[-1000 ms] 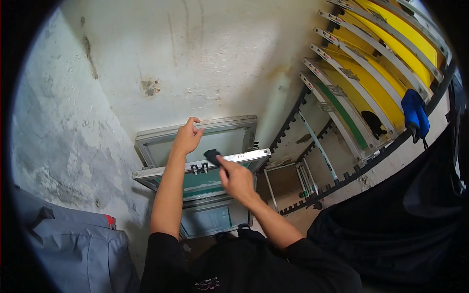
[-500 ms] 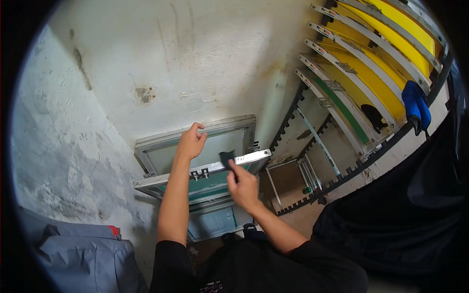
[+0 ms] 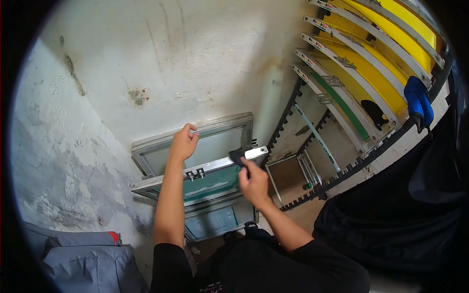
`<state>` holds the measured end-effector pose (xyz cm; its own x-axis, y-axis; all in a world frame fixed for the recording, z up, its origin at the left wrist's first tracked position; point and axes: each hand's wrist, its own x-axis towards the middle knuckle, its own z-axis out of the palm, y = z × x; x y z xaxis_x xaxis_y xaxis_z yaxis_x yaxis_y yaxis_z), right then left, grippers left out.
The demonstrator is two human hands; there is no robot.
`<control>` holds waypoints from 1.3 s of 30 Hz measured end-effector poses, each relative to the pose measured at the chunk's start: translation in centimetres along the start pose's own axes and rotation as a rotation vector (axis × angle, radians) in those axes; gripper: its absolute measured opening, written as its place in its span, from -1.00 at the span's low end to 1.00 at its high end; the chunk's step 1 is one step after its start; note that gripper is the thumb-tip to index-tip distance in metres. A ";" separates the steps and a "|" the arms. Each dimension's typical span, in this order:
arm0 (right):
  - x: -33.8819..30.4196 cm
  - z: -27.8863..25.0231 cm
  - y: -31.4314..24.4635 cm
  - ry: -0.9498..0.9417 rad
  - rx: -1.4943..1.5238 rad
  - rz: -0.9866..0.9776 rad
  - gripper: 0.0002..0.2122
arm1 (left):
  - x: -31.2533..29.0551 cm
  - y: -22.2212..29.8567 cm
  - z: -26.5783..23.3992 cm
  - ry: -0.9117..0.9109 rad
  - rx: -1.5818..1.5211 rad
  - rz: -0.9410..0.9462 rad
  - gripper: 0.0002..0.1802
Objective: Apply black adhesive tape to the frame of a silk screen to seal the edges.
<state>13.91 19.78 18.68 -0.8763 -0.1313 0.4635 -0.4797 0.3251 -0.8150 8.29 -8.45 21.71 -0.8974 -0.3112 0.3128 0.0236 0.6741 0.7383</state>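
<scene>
Stained wall (image 3: 215,53) backs a metal-framed screen (image 3: 217,163), its top bar running left to right. Right hand (image 3: 255,184), nearer the bar's right end, has fingers closed around a black tool (image 3: 237,156) overlapping the bar. Left hand (image 3: 184,144), farther left, has curled fingers; contents and contact cannot be determined.

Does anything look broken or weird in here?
Yes, the wall behind the metal frames has a chipped patch, brownish instead of pale, and the left wall is blotchy grey. Both look damaged.
</scene>
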 end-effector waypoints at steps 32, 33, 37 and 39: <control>2.5 5.4 -4.9 -0.434 -0.229 -0.220 -0.57 | 1.4 -1.4 0.1 0.012 0.009 -0.042 -0.83; 2.4 5.4 -4.7 -0.445 -0.215 -0.210 -0.57 | 1.4 -1.3 -0.1 0.014 0.033 -0.032 -0.83; 2.5 5.4 -4.2 -0.459 -0.209 -0.248 -0.56 | 0.7 0.0 -1.3 0.213 -0.060 0.078 -0.86; 2.6 5.3 -4.0 -0.472 -0.196 -0.260 -0.56 | 0.0 0.7 -2.4 0.292 -0.117 0.119 -0.86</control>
<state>13.27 13.15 21.26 -0.6769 -0.6192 0.3980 -0.7045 0.3882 -0.5942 9.32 -9.61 23.63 -0.7218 -0.4252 0.5461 0.1859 0.6409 0.7448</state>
